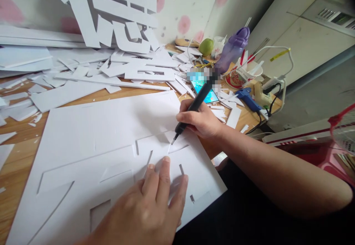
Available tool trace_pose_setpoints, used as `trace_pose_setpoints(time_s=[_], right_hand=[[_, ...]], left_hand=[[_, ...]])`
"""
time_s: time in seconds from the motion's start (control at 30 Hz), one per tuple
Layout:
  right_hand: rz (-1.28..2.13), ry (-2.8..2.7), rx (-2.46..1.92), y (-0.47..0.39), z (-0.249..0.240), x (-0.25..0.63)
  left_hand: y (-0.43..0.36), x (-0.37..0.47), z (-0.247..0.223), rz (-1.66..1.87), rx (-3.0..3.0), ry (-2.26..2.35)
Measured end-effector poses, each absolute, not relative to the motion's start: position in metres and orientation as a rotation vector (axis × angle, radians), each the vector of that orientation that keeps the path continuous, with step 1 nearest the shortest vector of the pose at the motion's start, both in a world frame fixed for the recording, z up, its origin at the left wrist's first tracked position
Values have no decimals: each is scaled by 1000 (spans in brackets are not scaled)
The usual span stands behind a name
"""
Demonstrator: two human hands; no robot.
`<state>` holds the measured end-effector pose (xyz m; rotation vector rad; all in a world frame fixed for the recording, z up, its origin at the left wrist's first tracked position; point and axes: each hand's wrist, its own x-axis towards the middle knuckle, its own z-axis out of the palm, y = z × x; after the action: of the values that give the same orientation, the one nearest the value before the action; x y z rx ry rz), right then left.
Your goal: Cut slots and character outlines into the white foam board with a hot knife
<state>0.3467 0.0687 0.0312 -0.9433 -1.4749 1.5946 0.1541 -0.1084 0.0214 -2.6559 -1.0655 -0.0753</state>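
Note:
A white foam board [111,123] with cut lines and cut-out shapes lies on the wooden table in front of me. My right hand [201,119] is closed around a slim black craft knife [191,108], held tilted. Its metal tip meets the board near a short cut line, just above my left fingertips. Flat on the board's lower part rests my left hand [149,200], fingers stretched out and slightly apart, holding nothing. A narrow slot shows beside its fingers, and part of the board is hidden beneath it.
White scraps [149,71] are piled at the back, below a cut-out character [124,8] against the wall. To the right are a phone [203,87], a purple bottle [233,47], a paper tub [241,74], a blue glue gun [249,98] and cables. The wooden table [20,156] shows at left.

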Motion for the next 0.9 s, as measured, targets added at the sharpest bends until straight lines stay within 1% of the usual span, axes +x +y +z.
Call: trace_pose_setpoints(time_s=[0.13, 0.3, 0.47, 0.63, 0.9], right_hand=[[1537, -1184, -1006, 46, 33, 356], [1487, -1057, -1137, 10, 21, 361], [1344, -1086, -1118, -2, 10, 358], [1334, -1094, -1146, -1, 9, 355], [1294, -1162, -1200, -5, 13, 354]], left_hand=[[-104, 153, 22, -94, -2700, -1166], [-91, 155, 29, -204, -2669, -1233], [-84, 157, 33, -208, -2660, -1169], [-82, 160, 35, -287, -2667, -1214], [-80, 161, 38, -272, -2669, -1197]])
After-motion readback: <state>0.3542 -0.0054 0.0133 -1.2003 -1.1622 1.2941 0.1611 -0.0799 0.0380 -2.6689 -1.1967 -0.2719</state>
